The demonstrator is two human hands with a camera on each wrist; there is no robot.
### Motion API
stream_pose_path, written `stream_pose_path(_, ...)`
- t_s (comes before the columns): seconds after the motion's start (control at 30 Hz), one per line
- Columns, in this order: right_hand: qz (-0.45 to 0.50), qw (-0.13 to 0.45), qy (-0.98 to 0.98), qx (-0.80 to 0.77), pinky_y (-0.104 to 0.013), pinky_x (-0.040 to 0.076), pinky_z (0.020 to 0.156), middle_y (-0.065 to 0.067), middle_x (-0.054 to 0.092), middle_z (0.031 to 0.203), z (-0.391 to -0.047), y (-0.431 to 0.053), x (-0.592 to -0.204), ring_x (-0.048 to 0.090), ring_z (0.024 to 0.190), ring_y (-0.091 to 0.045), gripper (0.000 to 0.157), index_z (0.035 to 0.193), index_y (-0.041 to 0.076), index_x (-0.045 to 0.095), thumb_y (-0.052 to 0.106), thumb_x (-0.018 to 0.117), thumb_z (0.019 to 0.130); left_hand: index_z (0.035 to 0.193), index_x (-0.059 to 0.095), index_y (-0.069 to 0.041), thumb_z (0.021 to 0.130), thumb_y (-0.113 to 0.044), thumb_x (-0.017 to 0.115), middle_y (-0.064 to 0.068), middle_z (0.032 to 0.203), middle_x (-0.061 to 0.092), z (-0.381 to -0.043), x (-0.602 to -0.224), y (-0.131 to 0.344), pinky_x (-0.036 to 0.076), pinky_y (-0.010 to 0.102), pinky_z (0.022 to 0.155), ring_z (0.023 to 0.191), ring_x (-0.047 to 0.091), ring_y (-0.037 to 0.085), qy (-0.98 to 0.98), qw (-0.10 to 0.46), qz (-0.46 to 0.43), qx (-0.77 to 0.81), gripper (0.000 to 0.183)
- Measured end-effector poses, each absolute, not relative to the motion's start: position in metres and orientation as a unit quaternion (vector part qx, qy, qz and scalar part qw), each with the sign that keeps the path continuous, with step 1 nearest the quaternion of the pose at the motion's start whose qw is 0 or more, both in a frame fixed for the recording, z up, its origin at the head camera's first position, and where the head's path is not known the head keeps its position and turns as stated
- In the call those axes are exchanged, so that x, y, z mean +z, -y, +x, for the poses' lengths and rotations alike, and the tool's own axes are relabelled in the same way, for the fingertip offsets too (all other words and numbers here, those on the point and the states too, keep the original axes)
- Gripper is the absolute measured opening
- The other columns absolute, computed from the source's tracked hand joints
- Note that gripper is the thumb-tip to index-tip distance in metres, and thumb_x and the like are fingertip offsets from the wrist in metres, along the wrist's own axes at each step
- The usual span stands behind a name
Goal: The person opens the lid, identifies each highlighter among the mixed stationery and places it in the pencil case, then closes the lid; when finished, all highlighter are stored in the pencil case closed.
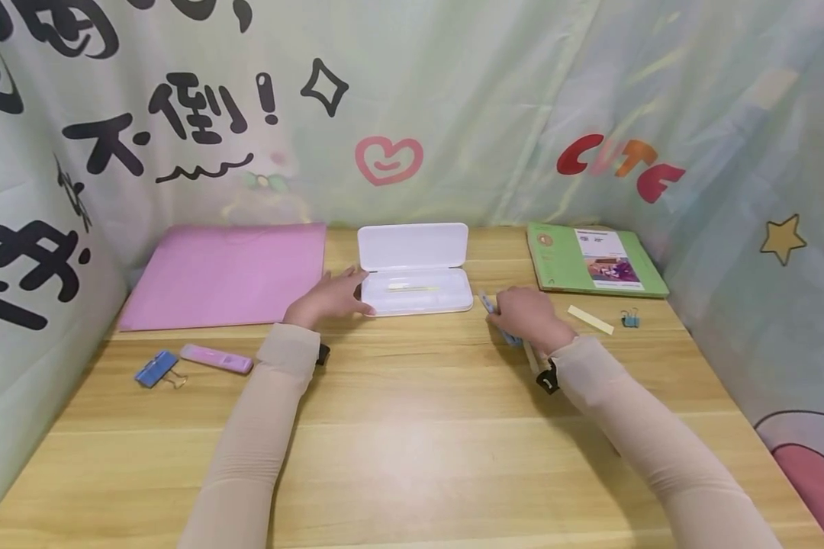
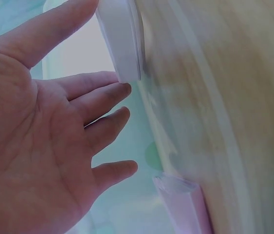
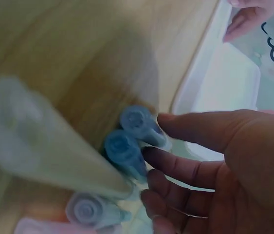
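With loosely spread left hand [image 1: 331,296], touches white case [image 1: 413,248] at frame centre; with right hand [image 1: 530,314], pinches blue pen [image 3: 141,125] right of centre, likely light, stiff, best gripped mid-barrel.

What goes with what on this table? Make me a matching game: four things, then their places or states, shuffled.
1. White case
2. Green book
3. Large blue clip
4. Flat pink item

A. back right of the table
B. left of the purple oblong item
C. open, touched by the left hand
D. back left

Pairs: 1-C, 2-A, 3-B, 4-D
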State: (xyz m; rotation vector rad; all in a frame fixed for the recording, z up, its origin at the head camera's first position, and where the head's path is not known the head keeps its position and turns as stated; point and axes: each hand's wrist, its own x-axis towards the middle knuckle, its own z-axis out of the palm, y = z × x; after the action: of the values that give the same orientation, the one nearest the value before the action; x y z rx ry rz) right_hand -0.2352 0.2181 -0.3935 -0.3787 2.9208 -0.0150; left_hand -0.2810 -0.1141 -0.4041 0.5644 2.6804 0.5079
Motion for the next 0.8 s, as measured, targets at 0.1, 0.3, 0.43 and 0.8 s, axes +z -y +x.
stream_pose_path(0.1,-0.126,0.078,-0.989,0.005,-0.031,0.035,0.038,0.0,0.05,0.054,-0.237,-0.216,-0.397,0.047,0.048,-0.018,0.031,0.058,0.014,0.052,0.033,0.055,0.081,0.14,0.015,-0.014,0.076,-0.049,0.058,0.012,0.143,0.005,-0.281,-0.404,0.114,-0.007,0.046,0.101,0.13,0.002,0.021,-0.947,0.179,0.199,0.179,0.085)
stream_pose_path(0.3,-0.11,0.065,-0.992,0.007,-0.031,0.035,0.035,-0.002,0.049,0.053,-0.236,-0.213,-0.393,0.045,0.046,-0.018,0.029,0.056,0.012,0.049,0.029,0.051,0.081,0.14,0.016,-0.014,0.075,-0.049,0.059,0.011,0.143,0.005,-0.282,-0.404,0.114,-0.008,0.046,0.101,0.13,0.002,0.021,-0.946,0.178,0.196,0.184,0.085)
stream_pose_path(0.43,-0.1,0.053,-0.994,-0.003,-0.031,0.035,0.035,-0.003,0.048,0.054,-0.238,-0.211,-0.388,0.044,0.045,-0.018,0.032,0.056,0.012,0.048,0.03,0.05,0.083,0.14,0.017,-0.014,0.074,-0.05,0.06,0.011,0.143,0.006,-0.282,-0.404,0.115,-0.008,0.045,0.101,0.13,0.003,0.021,-0.947,0.178,0.193,0.188,0.086)
stream_pose_path(0.8,-0.179,-0.023,-0.983,-0.014,-0.033,0.036,0.042,-0.003,0.048,0.06,-0.263,-0.171,-0.38,0.045,0.051,-0.019,0.016,0.07,0.009,0.048,0.019,0.049,0.083,0.14,0.017,-0.017,0.075,-0.048,0.06,0.012,0.143,0.005,-0.281,-0.404,0.115,-0.008,0.046,0.101,0.13,0.001,0.022,-0.947,0.177,0.192,0.188,0.084)
